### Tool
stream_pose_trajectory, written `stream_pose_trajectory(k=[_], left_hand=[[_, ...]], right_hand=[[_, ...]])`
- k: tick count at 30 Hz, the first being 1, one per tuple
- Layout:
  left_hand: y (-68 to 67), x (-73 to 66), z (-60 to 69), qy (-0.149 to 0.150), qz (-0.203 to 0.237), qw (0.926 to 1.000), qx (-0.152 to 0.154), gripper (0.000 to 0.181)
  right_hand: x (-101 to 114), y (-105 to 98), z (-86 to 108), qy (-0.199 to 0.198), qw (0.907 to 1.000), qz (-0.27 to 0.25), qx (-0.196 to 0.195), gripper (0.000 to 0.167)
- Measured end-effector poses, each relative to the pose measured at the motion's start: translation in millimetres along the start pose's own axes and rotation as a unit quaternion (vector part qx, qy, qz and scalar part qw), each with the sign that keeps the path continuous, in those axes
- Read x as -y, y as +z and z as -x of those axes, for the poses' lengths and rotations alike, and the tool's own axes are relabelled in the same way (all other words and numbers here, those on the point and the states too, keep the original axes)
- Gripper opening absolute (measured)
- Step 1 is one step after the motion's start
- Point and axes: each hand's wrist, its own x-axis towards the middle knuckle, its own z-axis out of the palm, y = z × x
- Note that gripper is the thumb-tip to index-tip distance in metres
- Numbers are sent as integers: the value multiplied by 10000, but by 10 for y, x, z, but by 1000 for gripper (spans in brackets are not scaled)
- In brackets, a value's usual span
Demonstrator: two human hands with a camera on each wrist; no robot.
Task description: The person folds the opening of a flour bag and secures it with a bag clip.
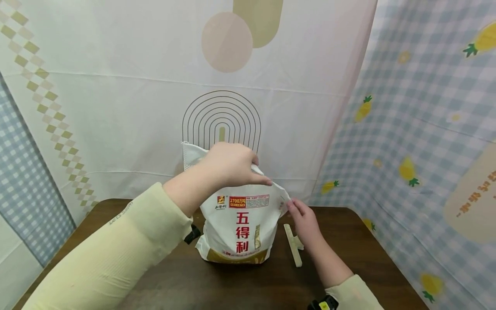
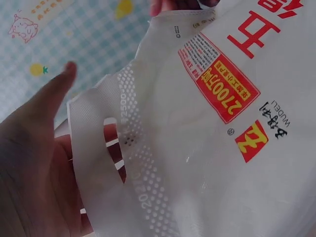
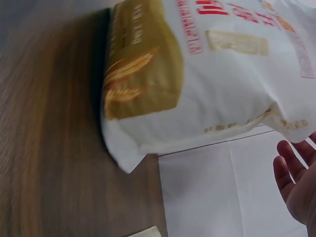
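A white flour bag (image 1: 248,224) with red lettering and a gold base stands upright on the brown table (image 1: 166,280). My left hand (image 1: 234,165) reaches over its top edge. In the left wrist view, the left fingers (image 2: 112,143) pass behind the handle strip (image 2: 94,153) and show through its slot, while the thumb (image 2: 59,86) stands out straight, apart from the bag. At the bag's upper right corner, my right hand (image 1: 306,219) pinches the edge between thumb and fingers. The right wrist view has this hand (image 3: 301,182) only partly in frame.
A cream-coloured bar with a short side piece, like a bag clip (image 1: 293,246), lies on the table right of the bag, close to my right forearm. A white patterned cloth (image 1: 128,120) hangs behind the table, and a blue checked cloth (image 1: 387,172) hangs along the right.
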Motion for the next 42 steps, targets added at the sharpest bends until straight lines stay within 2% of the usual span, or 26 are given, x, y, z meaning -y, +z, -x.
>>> stream_pose_trajectory(k=[3, 6, 9, 13, 18, 25, 31, 35, 38, 42], left_hand=[[9, -45, -11, -96, 43, 9998, -144, 53], [38, -79, -25, -229, 40, 9995, -196, 50], [72, -93, -26, -340, -95, 9993, -117, 43], [101, -83, -8, -321, -387, 9987, -102, 31], [118, -45, 29, -228, -601, 9978, -181, 29], [166, 26, 53, -343, -462, 9975, -412, 28], [174, 66, 49, -256, -533, 9966, -569, 22], [176, 100, 58, -213, -526, 9965, -612, 18], [188, 141, 60, -264, -439, 9967, -636, 23], [186, 207, 70, -498, -360, 9958, -672, 46]], right_hand=[[33, -1, -63, 116, 9978, -641, -136, 43], [96, 14, -131, 404, 9911, -1262, -142, 52], [149, 24, -196, 607, 9860, -1554, 68, 52], [175, 32, -253, 769, 9812, -1701, 493, 42], [161, 62, -263, 852, 9837, -1468, 602, 38], [214, 131, -271, 923, 9891, -976, 596, 43], [296, 195, -281, 748, 9939, -448, 676, 40], [373, 250, -245, 585, 9953, -302, 705, 35], [376, 283, -222, 479, 9968, -201, 614, 32], [321, 315, -218, 382, 9981, -101, 469, 30]])
